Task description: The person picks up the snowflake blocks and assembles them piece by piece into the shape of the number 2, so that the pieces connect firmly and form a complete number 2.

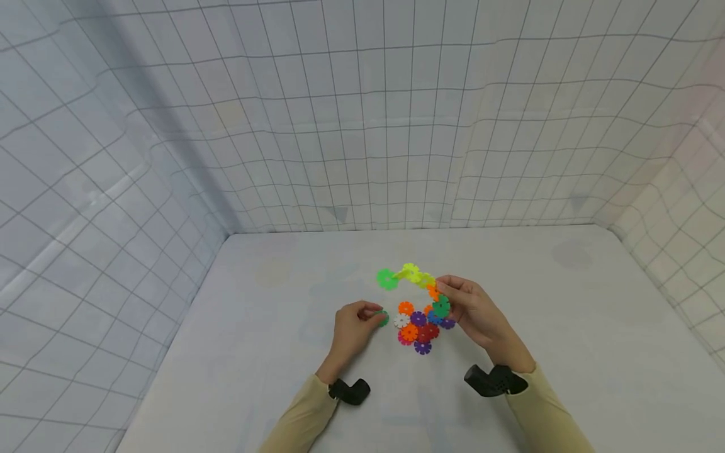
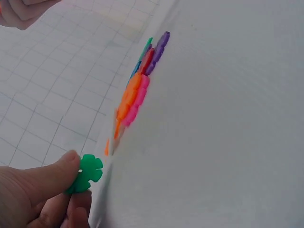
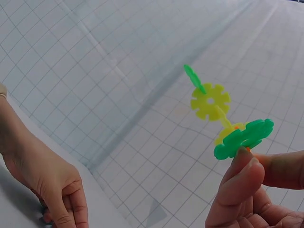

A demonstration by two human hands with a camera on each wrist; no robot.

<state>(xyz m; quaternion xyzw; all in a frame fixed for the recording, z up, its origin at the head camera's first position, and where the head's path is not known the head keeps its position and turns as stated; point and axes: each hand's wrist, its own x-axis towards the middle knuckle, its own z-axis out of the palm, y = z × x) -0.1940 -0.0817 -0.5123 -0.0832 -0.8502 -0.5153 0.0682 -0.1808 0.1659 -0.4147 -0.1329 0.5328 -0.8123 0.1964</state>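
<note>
My left hand (image 1: 352, 328) pinches a green notched snowflake disc (image 2: 91, 169) between thumb and fingers, just left of the loose discs. In my right hand (image 1: 478, 313) is a curved chain of interlocked discs, raised above the table. An orange disc (image 1: 433, 292) sits at the pinching fingertips, beside a darker green disc (image 3: 247, 138). From there the chain runs through several yellow discs (image 3: 210, 101) to a bright green disc (image 1: 387, 279) at its far end. The fingers partly cover the orange disc.
Between the hands lies a cluster of loose discs on the white table (image 1: 272, 377), among them a white disc (image 1: 401, 321), a red disc (image 1: 423, 334) and a purple disc (image 1: 422, 348). Some overlap. Grid-patterned white sheeting (image 1: 362, 126) rises behind and at both sides.
</note>
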